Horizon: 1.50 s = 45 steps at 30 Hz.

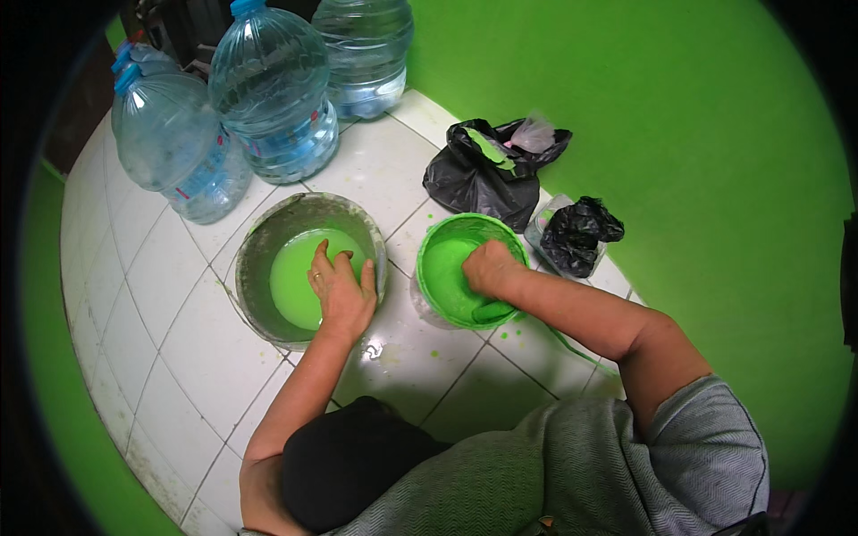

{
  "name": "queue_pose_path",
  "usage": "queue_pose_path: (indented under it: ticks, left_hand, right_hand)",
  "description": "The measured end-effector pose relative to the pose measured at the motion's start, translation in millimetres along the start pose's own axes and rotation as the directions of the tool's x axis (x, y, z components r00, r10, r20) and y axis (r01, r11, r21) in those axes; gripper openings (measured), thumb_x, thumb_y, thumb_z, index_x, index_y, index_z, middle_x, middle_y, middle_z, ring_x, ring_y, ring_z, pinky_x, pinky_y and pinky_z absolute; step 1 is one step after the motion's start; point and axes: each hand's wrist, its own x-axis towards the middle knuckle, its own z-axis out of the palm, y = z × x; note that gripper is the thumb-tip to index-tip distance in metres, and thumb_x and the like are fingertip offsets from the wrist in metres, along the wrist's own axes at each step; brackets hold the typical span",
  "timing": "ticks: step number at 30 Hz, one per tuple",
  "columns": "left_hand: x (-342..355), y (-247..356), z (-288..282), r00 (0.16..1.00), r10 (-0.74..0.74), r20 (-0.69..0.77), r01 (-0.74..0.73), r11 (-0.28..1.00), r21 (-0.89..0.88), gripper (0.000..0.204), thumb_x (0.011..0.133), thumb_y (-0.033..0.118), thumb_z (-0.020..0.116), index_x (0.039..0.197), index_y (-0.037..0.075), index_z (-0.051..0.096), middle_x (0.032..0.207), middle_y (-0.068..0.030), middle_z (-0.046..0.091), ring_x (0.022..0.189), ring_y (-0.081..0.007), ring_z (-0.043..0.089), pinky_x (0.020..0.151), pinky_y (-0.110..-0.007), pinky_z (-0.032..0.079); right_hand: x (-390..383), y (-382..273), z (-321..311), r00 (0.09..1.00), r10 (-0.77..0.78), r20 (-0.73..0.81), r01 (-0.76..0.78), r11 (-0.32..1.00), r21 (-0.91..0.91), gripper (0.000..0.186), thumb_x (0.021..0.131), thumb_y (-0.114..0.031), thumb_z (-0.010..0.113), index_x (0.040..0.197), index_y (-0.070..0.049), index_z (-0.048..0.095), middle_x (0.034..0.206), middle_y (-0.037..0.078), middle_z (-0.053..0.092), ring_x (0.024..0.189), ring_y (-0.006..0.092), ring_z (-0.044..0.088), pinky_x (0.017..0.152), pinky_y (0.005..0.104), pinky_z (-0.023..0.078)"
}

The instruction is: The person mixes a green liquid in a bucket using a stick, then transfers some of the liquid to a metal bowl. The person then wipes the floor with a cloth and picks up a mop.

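Observation:
My left hand is over the grey bucket, its fingers apart and bent, with a ring on one of them. Bright green liquid lies in the bottom of this bucket. To the right stands a smaller bucket, its inside and rim coated in green paint. My right hand reaches into it with the fingers curled closed; whatever they may hold is hidden. Below that hand, a green-coated lump shows against the inner wall, its kind unclear.
Several big clear water bottles with blue caps stand at the back left. A black plastic bag and a tub with crumpled black plastic sit by the green wall. Green drops and a wet patch mark the white tiles.

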Motion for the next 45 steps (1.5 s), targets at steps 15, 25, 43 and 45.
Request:
queue_pose_path:
  ticks: [15, 25, 43, 45]
  left_hand:
    - [-0.3, -4.8, 1.5, 1.0, 0.006, -0.006, -0.006, 1.0, 0.001, 0.044, 0.098, 0.03, 0.062, 0.123, -0.007, 0.057, 0.149, -0.0324, 0.033, 0.138, -0.0483, 0.032, 0.117, -0.058, 0.02]
    - [-1.5, -4.8, 1.7, 1.0, 0.019, -0.013, -0.019, 1.0, 0.001, 0.043, 0.098, 0.028, 0.063, 0.122, -0.007, 0.058, 0.148, -0.0333, 0.033, 0.138, -0.0484, 0.033, 0.117, -0.058, 0.021]
    - [1.2, -4.4, 3.4, 1.0, 0.012, -0.002, -0.012, 1.0, 0.004, 0.043, 0.098, 0.029, 0.063, 0.122, -0.007, 0.058, 0.148, -0.0331, 0.033, 0.137, -0.0482, 0.034, 0.116, -0.058, 0.022]
    - [0.2, -5.0, 2.6, 1.0, 0.009, -0.002, -0.009, 1.0, 0.01, 0.043, 0.098, 0.029, 0.063, 0.122, -0.007, 0.058, 0.147, -0.0332, 0.034, 0.137, -0.0482, 0.034, 0.116, -0.058, 0.022]
  right_hand:
    - [16.7, -7.0, 0.2, 0.977, 0.126, -0.17, -0.128, 0.992, 0.004, 0.016, 0.082, -0.019, 0.065, 0.084, -0.014, 0.079, 0.086, 0.011, 0.076, 0.079, 0.0279, 0.073, 0.062, 0.0438, 0.049]
    - [-7.2, -10.3, -22.3, 0.995, -0.085, 0.051, 0.071, 0.971, 0.229, 0.021, 0.085, -0.018, 0.064, 0.094, -0.009, 0.079, 0.096, 0.014, 0.077, 0.091, 0.0307, 0.075, 0.078, 0.044, 0.056]
    - [3.0, -0.3, -17.4, 0.997, -0.023, 0.071, 0.013, 0.99, 0.141, 0.021, 0.084, -0.018, 0.064, 0.093, -0.008, 0.08, 0.094, 0.016, 0.077, 0.092, 0.0313, 0.074, 0.076, 0.0444, 0.056]
    - [1.0, -5.6, -31.9, 0.995, -0.033, 0.089, 0.011, 0.971, 0.239, 0.02, 0.085, -0.017, 0.063, 0.092, -0.009, 0.08, 0.095, 0.016, 0.077, 0.096, 0.0315, 0.075, 0.08, 0.0443, 0.056]
